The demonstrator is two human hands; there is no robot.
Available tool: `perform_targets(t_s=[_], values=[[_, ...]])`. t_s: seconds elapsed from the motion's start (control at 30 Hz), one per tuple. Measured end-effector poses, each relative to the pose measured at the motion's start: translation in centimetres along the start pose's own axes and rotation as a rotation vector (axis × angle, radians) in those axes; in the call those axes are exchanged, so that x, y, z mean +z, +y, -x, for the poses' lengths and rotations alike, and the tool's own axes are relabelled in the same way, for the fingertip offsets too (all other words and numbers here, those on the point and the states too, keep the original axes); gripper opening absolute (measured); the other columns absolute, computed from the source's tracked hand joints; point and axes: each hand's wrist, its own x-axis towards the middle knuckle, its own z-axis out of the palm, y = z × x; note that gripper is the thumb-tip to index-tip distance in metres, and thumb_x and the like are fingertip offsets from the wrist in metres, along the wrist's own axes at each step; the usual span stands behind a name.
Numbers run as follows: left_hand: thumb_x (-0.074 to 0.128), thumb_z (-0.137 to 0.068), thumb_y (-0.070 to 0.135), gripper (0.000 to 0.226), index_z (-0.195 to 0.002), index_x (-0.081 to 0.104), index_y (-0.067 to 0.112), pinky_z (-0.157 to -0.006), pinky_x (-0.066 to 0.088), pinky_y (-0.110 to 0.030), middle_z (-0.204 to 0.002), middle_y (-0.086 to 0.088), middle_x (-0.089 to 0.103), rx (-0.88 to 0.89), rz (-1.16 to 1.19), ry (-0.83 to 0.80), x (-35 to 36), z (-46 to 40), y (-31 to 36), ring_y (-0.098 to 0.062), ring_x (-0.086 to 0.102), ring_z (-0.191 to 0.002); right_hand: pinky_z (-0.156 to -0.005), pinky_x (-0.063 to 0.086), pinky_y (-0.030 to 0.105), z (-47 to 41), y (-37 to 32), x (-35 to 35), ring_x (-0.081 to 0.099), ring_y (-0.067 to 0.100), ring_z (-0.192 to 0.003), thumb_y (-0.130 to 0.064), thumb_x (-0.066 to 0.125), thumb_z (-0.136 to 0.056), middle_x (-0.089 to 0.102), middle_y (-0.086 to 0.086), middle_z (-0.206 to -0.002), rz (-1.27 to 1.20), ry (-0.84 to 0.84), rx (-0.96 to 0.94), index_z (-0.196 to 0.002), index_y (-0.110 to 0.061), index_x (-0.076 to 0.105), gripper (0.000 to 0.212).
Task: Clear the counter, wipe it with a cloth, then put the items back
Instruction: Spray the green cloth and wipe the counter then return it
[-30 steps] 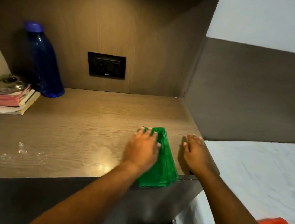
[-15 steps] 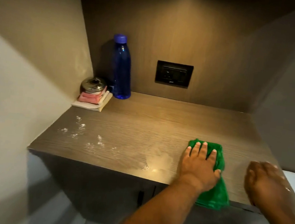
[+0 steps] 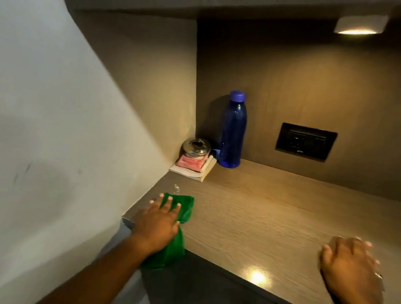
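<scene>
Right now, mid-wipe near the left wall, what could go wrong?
1. The folded green cloth under the left hand hangs over the wood-grain counter edge; it may slip off.
2. White specks lie just beyond the cloth, easily missed.
3. The tall blue plastic bottle and the steel-lidded stack sit uncleared in the corner; a wipe there could topple the bottle.

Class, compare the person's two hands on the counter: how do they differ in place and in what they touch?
1. The left hand presses flat on the green cloth; the right hand has nothing under it but the counter.
2. The left hand is at the counter's left front corner by the wall; the right hand is far to the right, near the front edge.
Both have straight, spread fingers, palms down.
</scene>
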Motion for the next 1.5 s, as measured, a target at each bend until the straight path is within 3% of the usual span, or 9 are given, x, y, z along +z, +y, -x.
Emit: perform_targets(t_s=[0.23,0.43,0.57,0.77,0.9,1.0,1.13,1.33,1.5], values=[[0.027,-0.098,0.034,0.061,-0.152,0.013,0.009,-0.121,0.013,-0.043,-0.161,-0.016,0.012,-0.148,0.069,-0.019,-0.8,-5.9,-3.2,-0.030,0.008,-0.149,-0.107,0.037,0.053,-0.4,0.0,0.6,0.037,0.041,-0.134,-0.047,0.035,-0.094,0.048,0.019,-0.137,0.061,0.012,0.026,-0.117,-0.018,0.055,0.042],[0.026,-0.096,0.037,0.065,-0.152,0.012,0.008,-0.121,0.011,-0.045,-0.160,-0.018,0.010,-0.197,0.123,0.036,-0.5,-9.7,-0.2,-0.032,0.008,-0.149,-0.106,0.038,0.051,-0.9,0.0,0.8,0.045,0.035,-0.127,-0.047,0.032,-0.095,0.055,0.013,-0.125,0.056,0.001,0.033,-0.100,-0.021,0.056,0.037],[0.026,-0.097,0.038,0.063,-0.152,0.011,0.011,-0.121,0.007,-0.043,-0.161,-0.015,0.008,-0.032,0.189,0.046,0.4,-7.1,4.6,-0.030,0.005,-0.149,-0.103,0.040,0.052,-0.9,0.2,1.0,0.044,0.035,-0.127,-0.051,0.027,-0.094,0.053,0.012,-0.128,0.031,0.001,0.019,-0.098,-0.025,0.052,0.036],[0.022,-0.098,0.045,0.061,-0.153,0.009,0.021,-0.119,0.005,-0.039,-0.163,-0.004,0.004,0.173,0.182,-0.004,0.2,-4.8,3.8,-0.020,0.001,-0.150,-0.108,0.035,0.052,-1.1,0.8,0.9,0.038,0.033,-0.137,-0.062,0.019,-0.092,0.049,0.012,-0.142,0.054,-0.006,-0.007,-0.125,-0.023,0.051,0.060],[0.024,-0.100,0.039,0.059,-0.152,0.011,0.014,-0.122,0.010,-0.043,-0.162,-0.011,0.006,-0.010,0.110,0.001,-0.4,-5.8,-2.5,-0.027,0.004,-0.149,-0.114,0.029,0.049,-0.6,1.8,0.3,0.032,0.027,-0.144,-0.062,0.027,-0.092,0.040,0.008,-0.153,-0.005,-0.037,-0.021,-0.142,-0.019,0.045,0.069],[0.026,-0.100,0.036,0.059,-0.152,0.015,0.010,-0.121,0.011,-0.041,-0.161,-0.014,0.011,-0.102,0.087,0.015,0.3,-6.6,-4.3,-0.028,0.008,-0.149,-0.111,0.033,0.048,-1.0,5.4,-0.6,0.035,0.028,-0.141,-0.065,0.022,-0.092,0.041,0.007,-0.152,0.059,-0.012,-0.021,-0.143,-0.021,0.043,0.070],[0.023,-0.100,0.039,0.060,-0.152,0.015,0.012,-0.121,0.009,-0.044,-0.161,-0.012,0.010,-0.170,0.153,0.094,0.7,-5.6,1.5,-0.028,0.007,-0.149,-0.096,0.046,0.053,-1.6,8.1,-1.5,0.046,0.036,-0.127,-0.067,0.011,-0.092,0.052,0.012,-0.135,0.097,0.058,0.039,-0.117,-0.026,0.051,0.063],[0.022,-0.097,0.051,0.069,-0.153,0.005,0.015,-0.116,-0.009,-0.039,-0.162,-0.010,-0.002,0.193,0.262,0.018,0.9,-1.8,21.8,-0.026,-0.006,-0.149,-0.101,0.042,0.055,-1.6,7.1,-1.4,0.043,0.039,-0.129,-0.068,0.010,-0.090,0.049,0.014,-0.139,0.112,0.034,0.074,-0.122,-0.021,0.050,0.069],[0.023,-0.097,0.050,0.066,-0.153,0.010,0.018,-0.119,-0.001,-0.039,-0.162,-0.008,0.002,0.253,0.203,0.016,0.7,-3.1,21.3,-0.023,-0.001,-0.150,-0.107,0.037,0.057,-1.6,7.6,-1.6,0.038,0.037,-0.135,-0.069,0.011,-0.091,0.044,0.014,-0.144,0.086,-0.004,0.053,-0.126,-0.022,0.046,0.068]])
